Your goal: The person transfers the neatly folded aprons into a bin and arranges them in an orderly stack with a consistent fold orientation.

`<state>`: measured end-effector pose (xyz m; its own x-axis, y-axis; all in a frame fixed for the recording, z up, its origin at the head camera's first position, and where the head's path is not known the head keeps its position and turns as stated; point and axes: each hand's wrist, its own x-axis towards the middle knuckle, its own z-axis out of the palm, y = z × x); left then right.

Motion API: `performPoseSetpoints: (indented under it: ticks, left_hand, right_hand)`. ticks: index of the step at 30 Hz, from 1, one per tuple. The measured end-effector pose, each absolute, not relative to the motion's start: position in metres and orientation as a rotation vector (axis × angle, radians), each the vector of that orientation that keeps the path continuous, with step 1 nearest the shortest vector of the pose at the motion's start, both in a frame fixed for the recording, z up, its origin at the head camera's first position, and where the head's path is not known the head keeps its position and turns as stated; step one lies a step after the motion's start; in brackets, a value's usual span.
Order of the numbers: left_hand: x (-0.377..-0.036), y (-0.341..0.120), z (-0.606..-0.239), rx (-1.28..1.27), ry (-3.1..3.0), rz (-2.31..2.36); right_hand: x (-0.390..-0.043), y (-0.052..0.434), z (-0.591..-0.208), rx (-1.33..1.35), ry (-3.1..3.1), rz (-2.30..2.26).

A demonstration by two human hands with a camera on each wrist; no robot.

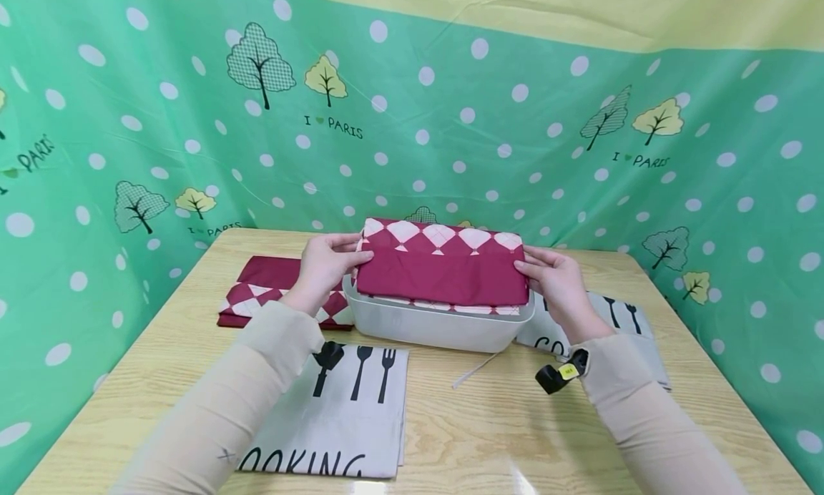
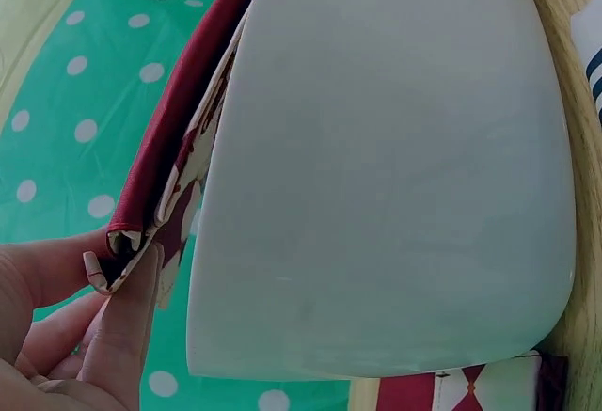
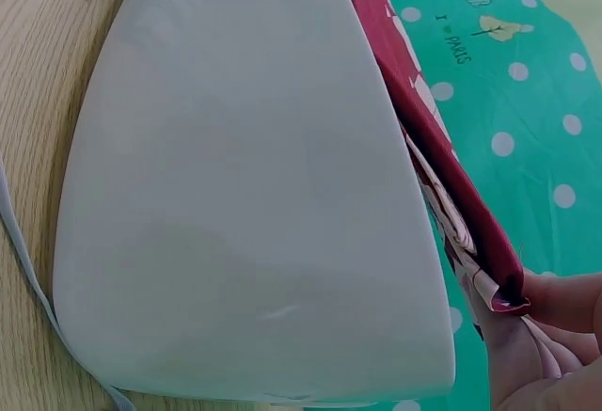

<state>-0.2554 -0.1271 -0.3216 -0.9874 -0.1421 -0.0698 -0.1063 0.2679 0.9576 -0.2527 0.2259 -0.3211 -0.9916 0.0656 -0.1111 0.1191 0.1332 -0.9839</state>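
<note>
A folded dark red cloth with a white diamond pattern (image 1: 443, 265) lies on top of a white plastic bin (image 1: 438, 325) at the middle of the wooden table (image 1: 489, 438). My left hand (image 1: 328, 265) pinches the cloth's left end and my right hand (image 1: 555, 277) pinches its right end. In the left wrist view the fingers (image 2: 122, 322) grip the folded edge of the red cloth (image 2: 179, 138) beside the bin's wall (image 2: 376, 176). The right wrist view shows the red cloth (image 3: 442, 166) above the bin (image 3: 254, 195), its corner held by fingers (image 3: 546, 336).
A second red diamond-pattern cloth (image 1: 270, 295) lies folded left of the bin. A grey towel printed with cutlery and "COOKING" (image 1: 347, 409) lies in front, another grey towel (image 1: 618, 323) to the right. A green dotted backdrop (image 1: 450, 123) surrounds the table.
</note>
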Motion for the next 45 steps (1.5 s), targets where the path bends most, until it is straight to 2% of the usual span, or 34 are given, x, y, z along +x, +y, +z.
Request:
performPoseSetpoints:
  ticks: [14,45]
  left_hand:
    - [-0.249,-0.129,-0.325,0.205,-2.644,-1.675]
    - [-0.234,-0.134,-0.310,0.088,-2.554,-1.806]
  right_hand:
    - [-0.249,0.229,-0.324,0.191,2.479,-1.793]
    - [-0.238,0.222,-0.314,0.077,2.374,-2.034]
